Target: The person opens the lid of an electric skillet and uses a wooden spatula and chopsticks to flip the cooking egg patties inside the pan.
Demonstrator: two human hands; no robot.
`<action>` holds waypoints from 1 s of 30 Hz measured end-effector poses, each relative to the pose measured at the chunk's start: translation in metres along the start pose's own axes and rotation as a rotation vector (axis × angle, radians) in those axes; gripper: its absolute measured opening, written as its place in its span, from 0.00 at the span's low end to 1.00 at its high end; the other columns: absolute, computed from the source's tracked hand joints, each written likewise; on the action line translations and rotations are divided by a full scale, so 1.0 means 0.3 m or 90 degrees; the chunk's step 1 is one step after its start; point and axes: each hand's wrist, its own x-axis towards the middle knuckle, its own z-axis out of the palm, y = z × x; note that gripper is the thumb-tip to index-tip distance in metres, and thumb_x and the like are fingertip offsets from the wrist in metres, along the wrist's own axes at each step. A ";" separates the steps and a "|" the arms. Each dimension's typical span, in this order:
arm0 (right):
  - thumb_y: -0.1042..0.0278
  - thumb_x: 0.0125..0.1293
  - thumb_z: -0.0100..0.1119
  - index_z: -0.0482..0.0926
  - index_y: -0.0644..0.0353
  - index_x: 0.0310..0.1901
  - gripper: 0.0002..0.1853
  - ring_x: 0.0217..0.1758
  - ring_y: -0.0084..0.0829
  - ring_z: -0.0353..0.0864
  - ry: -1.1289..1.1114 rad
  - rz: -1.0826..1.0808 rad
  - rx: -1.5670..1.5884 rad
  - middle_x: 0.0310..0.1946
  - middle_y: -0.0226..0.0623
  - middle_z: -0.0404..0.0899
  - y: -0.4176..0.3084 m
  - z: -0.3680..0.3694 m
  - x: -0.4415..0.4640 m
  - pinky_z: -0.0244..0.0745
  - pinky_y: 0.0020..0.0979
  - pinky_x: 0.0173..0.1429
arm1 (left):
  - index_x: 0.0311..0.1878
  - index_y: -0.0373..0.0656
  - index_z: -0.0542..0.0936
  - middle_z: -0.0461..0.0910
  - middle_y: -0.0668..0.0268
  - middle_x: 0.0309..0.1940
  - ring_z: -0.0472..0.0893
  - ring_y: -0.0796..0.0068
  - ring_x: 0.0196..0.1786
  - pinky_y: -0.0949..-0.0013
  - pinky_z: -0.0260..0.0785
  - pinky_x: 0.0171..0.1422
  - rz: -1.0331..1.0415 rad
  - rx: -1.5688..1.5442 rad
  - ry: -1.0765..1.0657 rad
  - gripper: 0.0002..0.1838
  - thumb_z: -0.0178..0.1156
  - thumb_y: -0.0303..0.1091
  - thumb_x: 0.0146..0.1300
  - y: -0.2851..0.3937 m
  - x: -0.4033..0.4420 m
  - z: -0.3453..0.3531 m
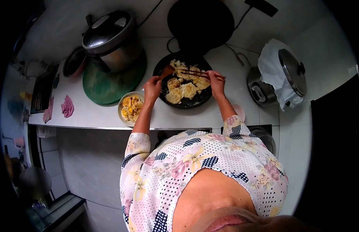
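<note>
My left hand (152, 89) is closed round the handle of a brown spatula (167, 71), whose blade reaches over the left side of a round black electric pan (202, 99). Chopsticks (195, 73) are gripped in my right hand (216, 83) at the pan's right side, their tips pointing left over the food. Several fried eggs (188, 90) and smaller broken bits lie in the pan. Below my left hand, partly behind that forearm, a bowl (120, 111) holds pieces of fried egg (132, 107).
The pan's black lid (200, 23) stands raised behind it. A large pressure cooker (112, 42) rests on a round green board (98, 87) at left. Pink cloths (67, 106) lie near the counter's left end. At right is a metal cooker (260, 88) with a white bag and lid (293, 73).
</note>
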 end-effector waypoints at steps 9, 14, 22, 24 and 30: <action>0.68 0.67 0.55 0.78 0.67 0.42 0.10 0.39 0.29 0.82 0.022 -0.057 0.008 0.37 0.40 0.80 -0.031 -0.037 -0.021 0.81 0.28 0.43 | 0.43 0.42 0.81 0.81 0.51 0.36 0.80 0.49 0.41 0.55 0.71 0.47 0.091 0.118 -0.033 0.13 0.58 0.34 0.55 0.019 0.193 0.156; 0.67 0.68 0.54 0.78 0.68 0.43 0.11 0.40 0.28 0.81 0.042 -0.116 -0.024 0.38 0.40 0.80 -0.093 -0.101 -0.095 0.81 0.28 0.43 | 0.41 0.42 0.82 0.80 0.49 0.34 0.79 0.47 0.38 0.53 0.72 0.44 0.074 0.292 -0.081 0.12 0.58 0.32 0.55 0.085 0.082 -0.044; 0.66 0.66 0.57 0.80 0.68 0.44 0.13 0.40 0.27 0.81 0.017 -0.156 -0.132 0.37 0.38 0.82 -0.091 -0.090 -0.048 0.78 0.27 0.44 | 0.43 0.38 0.81 0.82 0.51 0.34 0.83 0.58 0.39 0.64 0.73 0.43 0.038 0.200 -0.089 0.12 0.60 0.30 0.56 0.163 -0.076 -0.326; 0.65 0.65 0.58 0.80 0.66 0.45 0.13 0.39 0.26 0.81 0.005 -0.173 -0.188 0.36 0.38 0.82 -0.093 -0.051 -0.008 0.77 0.27 0.43 | 0.41 0.38 0.82 0.82 0.50 0.33 0.82 0.55 0.38 0.62 0.73 0.43 0.055 0.254 -0.108 0.11 0.60 0.31 0.55 0.171 -0.085 -0.348; 0.67 0.64 0.58 0.81 0.64 0.44 0.11 0.40 0.22 0.80 -0.061 -0.154 -0.196 0.36 0.32 0.82 -0.040 0.089 0.093 0.76 0.25 0.42 | 0.38 0.40 0.83 0.81 0.49 0.33 0.81 0.50 0.38 0.57 0.73 0.44 0.046 0.220 -0.121 0.11 0.60 0.33 0.54 0.080 -0.015 -0.215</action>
